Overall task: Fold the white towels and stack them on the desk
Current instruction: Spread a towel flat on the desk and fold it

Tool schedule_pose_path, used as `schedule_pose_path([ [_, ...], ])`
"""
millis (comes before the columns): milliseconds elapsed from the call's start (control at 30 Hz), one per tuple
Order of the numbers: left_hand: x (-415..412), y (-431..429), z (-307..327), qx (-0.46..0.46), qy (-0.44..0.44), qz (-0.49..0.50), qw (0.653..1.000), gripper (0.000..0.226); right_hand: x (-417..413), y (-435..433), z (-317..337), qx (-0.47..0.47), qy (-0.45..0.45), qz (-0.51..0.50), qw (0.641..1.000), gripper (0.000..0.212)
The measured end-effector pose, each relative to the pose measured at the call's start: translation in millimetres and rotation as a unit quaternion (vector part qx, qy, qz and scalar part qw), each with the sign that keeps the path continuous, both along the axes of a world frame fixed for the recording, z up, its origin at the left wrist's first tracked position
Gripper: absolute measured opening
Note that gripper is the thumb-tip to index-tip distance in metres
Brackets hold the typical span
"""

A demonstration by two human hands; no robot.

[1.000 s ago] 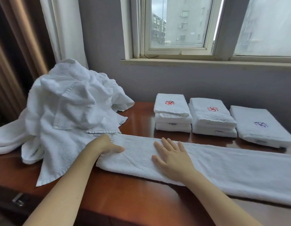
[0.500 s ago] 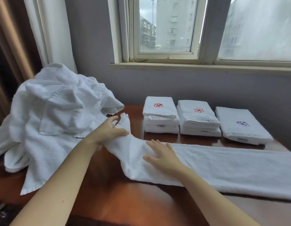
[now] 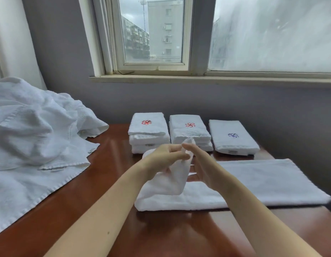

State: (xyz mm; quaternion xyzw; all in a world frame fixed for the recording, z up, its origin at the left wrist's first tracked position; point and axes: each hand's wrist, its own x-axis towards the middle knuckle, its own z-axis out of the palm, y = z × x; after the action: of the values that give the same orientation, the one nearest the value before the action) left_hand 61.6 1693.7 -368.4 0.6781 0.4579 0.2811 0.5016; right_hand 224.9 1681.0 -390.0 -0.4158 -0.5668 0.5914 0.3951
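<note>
soft terry strip, left end raised for the next fold

the towel (image 3: pixel 253 182) lies as a long narrow strip across the worktop (image 3: pixel 161 236), just in front of the folded stacks (image 3: pixel 188 130), with its left end lifted off the wood. the left hand (image 3: pixel 165 156) has that end pinched between curled fingers and thumb, and the cloth droops below the grip. the right hand (image 3: pixel 203 167) is close beside it with fingers nearly straight, tips touching the raised corner. whether its thumb nips the cloth i cannot tell. a heap of unfolded towels (image 3: pixel 34 138) sits at the left of the worktop.

judging by the sag, the cloth is light, thick and quite limp. it will not hold a shape by itself, and a single pinch lets the end bunch. it looks grippy rather than slippery, and nothing about it is fragile. it is best taken at the two corners of the short end, one per hand, and kept taut so the edge travels square over the strip. a flat palm could then press the fold down.
</note>
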Motion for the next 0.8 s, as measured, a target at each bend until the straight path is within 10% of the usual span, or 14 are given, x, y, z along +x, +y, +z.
schedule_pose_path([
  [167,15.0,5.6,-15.3,-0.081,-0.050,0.099,0.991,0.036,18.4,6.0,-25.4,-0.037,-0.011,-0.087,0.996,0.017],
  [433,1.4,3.1,-76.0,0.301,0.294,0.118,0.900,0.036,17.3,5.4,-41.7,0.016,-0.228,-0.198,0.953,0.063],
  [533,6.2,3.3,-88.7,0.311,0.399,0.070,0.859,0.045,16.2,7.4,-44.2,0.058,-0.314,-0.194,0.927,0.070],
  [800,7.3,8.9,-96.7,0.255,0.470,0.000,0.845,0.076,21.2,1.9,-53.5,0.251,-0.561,-0.173,0.770,0.076],
])
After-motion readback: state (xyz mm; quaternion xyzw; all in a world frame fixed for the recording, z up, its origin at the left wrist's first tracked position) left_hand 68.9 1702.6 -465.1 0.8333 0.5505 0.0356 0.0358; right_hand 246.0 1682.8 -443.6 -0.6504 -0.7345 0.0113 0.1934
